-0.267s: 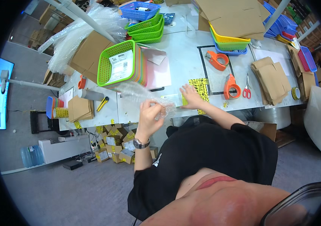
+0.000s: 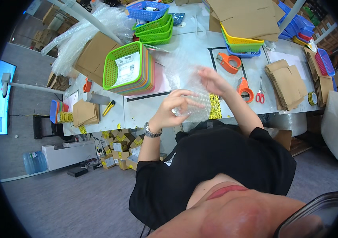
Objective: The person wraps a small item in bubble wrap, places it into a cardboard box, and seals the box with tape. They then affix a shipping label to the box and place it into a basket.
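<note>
A clear sheet of bubble wrap is held up over the near edge of the table, its upper part smeared by motion. My left hand grips the sheet with curled fingers. On the other side, my right hand pinches its upper right part. Behind the wrap, yellow-and-black tape runs down the table edge beside my right wrist. Whether anything lies inside the wrap cannot be made out.
Left of my hands stands a stack of colourful baskets with a label sheet on top. Orange tape dispensers, red-handled scissors and flat cardboard boxes lie to the right. A yellow cutter lies left, near a grey roll.
My right hand has lifted off the table and taken hold of the bubble wrap. My left hand has moved right and slightly up, and the sheet now spreads between both hands.
</note>
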Available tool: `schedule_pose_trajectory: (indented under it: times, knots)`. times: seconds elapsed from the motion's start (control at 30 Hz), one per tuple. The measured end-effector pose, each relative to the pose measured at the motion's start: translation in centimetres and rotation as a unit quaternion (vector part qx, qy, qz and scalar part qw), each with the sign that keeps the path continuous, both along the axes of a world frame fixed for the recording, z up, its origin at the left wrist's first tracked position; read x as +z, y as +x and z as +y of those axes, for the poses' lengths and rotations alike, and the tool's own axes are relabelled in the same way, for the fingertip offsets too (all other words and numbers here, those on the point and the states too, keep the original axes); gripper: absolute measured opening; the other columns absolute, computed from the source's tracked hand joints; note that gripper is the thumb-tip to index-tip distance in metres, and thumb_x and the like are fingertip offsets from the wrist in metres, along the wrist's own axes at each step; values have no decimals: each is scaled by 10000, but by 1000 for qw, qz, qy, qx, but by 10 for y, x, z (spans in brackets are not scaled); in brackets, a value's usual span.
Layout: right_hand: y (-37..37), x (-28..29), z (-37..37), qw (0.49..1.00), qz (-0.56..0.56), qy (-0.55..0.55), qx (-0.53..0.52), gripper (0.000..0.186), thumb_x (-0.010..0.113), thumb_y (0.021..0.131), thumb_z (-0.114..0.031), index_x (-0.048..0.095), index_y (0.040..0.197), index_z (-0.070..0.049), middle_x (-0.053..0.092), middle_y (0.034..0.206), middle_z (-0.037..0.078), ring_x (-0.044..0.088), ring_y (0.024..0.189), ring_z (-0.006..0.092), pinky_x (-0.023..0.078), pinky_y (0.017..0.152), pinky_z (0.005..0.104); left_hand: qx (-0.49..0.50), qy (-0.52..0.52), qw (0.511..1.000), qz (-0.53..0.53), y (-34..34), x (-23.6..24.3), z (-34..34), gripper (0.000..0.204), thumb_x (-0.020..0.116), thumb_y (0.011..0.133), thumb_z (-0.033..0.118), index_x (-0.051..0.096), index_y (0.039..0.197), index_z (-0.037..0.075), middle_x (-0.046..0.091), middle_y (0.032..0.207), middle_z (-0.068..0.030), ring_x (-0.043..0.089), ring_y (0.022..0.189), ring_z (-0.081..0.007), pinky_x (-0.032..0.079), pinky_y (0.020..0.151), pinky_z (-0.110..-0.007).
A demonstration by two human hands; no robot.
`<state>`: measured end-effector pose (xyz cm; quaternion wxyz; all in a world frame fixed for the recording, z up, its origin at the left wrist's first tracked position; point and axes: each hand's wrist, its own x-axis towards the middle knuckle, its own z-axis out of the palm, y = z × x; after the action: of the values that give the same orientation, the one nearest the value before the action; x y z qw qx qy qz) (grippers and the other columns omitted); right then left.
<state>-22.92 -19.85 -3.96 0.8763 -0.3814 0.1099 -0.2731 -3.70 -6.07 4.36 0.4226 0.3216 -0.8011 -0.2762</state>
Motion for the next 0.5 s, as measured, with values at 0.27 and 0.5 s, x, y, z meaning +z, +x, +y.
schedule_pose_trajectory:
  times: [0.27,0.5]
  knots:
    - [-19,55,-80,982,24,-51,-179,383,630,941,-166,511,1293,-71,643,1174,99,631,1018,157,515,873,334,247,266,924,123,20,-68,-31,279,564,1015,254,519,846,36,721,851,-117,684,805,-96,444,512,-223]
    - [-13,38,-143,953,149,-263,-30,639,682,899,-370,448,1438,-118,621,1208,68,594,1014,154,480,861,300,206,340,900,179,35,-68,-45,272,495,1040,314,514,1027,43,689,698,-92,641,604,-88,418,454,-202]
